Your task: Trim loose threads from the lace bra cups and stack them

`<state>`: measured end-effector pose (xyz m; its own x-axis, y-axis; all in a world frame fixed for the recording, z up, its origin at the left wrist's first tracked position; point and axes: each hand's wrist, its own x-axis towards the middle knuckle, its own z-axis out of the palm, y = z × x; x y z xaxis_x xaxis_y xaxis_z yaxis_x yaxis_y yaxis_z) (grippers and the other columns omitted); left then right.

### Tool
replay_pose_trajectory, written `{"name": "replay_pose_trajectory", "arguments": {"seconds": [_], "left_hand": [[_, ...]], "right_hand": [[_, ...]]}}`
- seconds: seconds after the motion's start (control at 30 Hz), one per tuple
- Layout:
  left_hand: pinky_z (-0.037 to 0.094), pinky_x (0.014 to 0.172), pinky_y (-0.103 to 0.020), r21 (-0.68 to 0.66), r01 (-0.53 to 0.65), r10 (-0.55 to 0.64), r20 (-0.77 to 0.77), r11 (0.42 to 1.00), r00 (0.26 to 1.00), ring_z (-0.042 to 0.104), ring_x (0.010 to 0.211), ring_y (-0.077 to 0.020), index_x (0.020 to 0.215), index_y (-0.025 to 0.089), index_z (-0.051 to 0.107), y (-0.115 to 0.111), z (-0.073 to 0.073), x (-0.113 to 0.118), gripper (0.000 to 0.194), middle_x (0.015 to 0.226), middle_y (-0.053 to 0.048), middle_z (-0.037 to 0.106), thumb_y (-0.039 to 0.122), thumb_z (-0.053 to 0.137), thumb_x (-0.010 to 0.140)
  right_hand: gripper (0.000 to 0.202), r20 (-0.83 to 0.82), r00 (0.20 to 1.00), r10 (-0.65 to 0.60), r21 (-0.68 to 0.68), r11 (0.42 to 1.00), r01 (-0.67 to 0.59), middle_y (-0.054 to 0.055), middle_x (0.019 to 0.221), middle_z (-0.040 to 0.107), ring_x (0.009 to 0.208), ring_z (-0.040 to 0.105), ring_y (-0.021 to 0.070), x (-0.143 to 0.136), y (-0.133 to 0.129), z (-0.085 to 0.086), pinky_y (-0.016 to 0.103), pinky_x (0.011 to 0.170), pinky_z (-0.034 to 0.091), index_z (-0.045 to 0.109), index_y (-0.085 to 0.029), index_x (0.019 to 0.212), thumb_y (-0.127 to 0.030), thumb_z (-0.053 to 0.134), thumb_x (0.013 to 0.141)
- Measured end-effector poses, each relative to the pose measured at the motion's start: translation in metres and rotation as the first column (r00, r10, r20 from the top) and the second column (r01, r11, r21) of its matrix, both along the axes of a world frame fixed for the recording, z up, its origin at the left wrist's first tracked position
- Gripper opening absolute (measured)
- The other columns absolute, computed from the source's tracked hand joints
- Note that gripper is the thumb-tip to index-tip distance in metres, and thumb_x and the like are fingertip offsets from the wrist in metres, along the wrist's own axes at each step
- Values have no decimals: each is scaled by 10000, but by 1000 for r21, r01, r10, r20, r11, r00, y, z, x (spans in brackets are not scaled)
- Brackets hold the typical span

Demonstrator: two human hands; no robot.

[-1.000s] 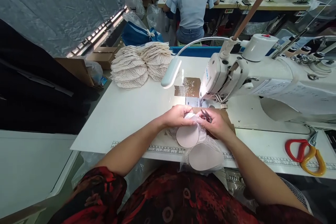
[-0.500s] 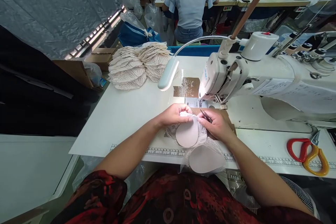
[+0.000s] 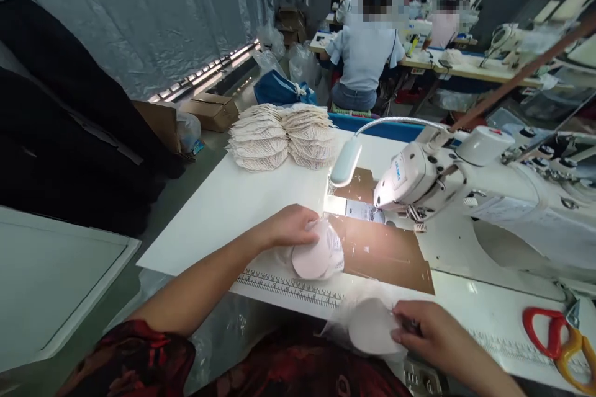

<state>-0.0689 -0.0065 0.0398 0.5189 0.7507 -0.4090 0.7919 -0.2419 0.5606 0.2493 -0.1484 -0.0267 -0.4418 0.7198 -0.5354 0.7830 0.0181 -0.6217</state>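
One pale pink cup pad (image 3: 311, 258), wrapped in lace, sits on the desk (image 3: 233, 205) just ahead of the printed ruler strip (image 3: 293, 285); the left hand (image 3: 291, 226) grips its upper edge, fingers closed on it. A second cup pad (image 3: 371, 327) lies at the desk's near edge, pinched by the right hand (image 3: 431, 335), fingers narrow; a small dark tool appears tucked in that hand, though I cannot tell for certain. Judged step: separating two pieces away from the sewing machine (image 3: 465, 186). The next move calls for a steady grip on each. A stack of lace cups (image 3: 284, 136) stands at the far corner, scissors (image 3: 554, 338) far right.
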Motion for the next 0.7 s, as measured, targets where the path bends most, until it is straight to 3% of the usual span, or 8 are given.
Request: {"name": "replay_pose_trajectory", "arguments": {"seconds": [0.07,0.17,0.23,0.3,0.43,0.53,0.63,0.7], "left_hand": [[271,571,-261,71,55,-49,-82,996,995,460,636,-120,630,119,460,-10,2,-11,190,655,-1,522,249,538,746],[315,650,-260,195,50,-41,-50,980,998,485,745,-130,722,124,502,-22,3,-31,110,819,-14,550,215,498,784],[338,702,-258,269,-3,5,-5,963,1000,494,813,-132,841,136,554,-27,7,-45,108,956,-19,550,221,490,825],[339,709,-256,302,-56,54,15,952,998,489,817,-128,889,146,553,-32,13,-60,124,983,-13,547,245,483,861],[307,667,-267,316,-135,158,-48,939,986,475,764,-137,875,150,517,-40,25,-88,159,882,-6,555,299,469,897],[303,659,-273,316,-203,234,-64,927,970,476,752,-144,873,148,498,-44,28,-106,175,870,-14,552,311,445,908],[315,660,-277,320,-271,296,-32,908,955,483,749,-148,869,149,494,-46,26,-119,212,863,-20,552,340,417,922],[335,676,-284,332,-288,312,-22,899,950,501,767,-155,892,150,513,-45,22,-124,236,881,-26,567,353,398,928]], "right_hand": [[278,-62,997,-40,109,993,46,41,830,544,774,506,153,-5,-5,-11,267,688,345,489,-140,770,-377,469,913],[376,-224,955,-193,261,933,249,64,994,568,972,549,171,-10,7,-14,255,850,399,561,-161,936,-494,390,973],[422,-261,915,-307,265,889,374,50,894,594,937,574,178,-21,22,-6,256,852,415,570,-182,1029,-563,403,959],[449,-296,880,-372,243,861,446,29,740,581,772,577,175,-41,37,6,266,766,431,558,-183,1006,-599,399,949],[466,-420,863,-279,204,898,390,40,804,582,660,538,152,-93,63,25,257,630,430,553,-172,970,-609,392,948],[462,-515,823,-240,169,913,372,49,852,579,674,536,148,-122,79,28,256,636,452,568,-176,980,-601,390,954],[469,-531,809,-253,201,889,410,81,1039,616,871,601,181,-135,94,28,263,743,504,592,-187,1051,-589,371,954],[425,-483,849,-214,309,866,394,78,1105,623,999,608,191,-135,100,27,270,833,513,605,-199,1082,-528,366,958]]}}
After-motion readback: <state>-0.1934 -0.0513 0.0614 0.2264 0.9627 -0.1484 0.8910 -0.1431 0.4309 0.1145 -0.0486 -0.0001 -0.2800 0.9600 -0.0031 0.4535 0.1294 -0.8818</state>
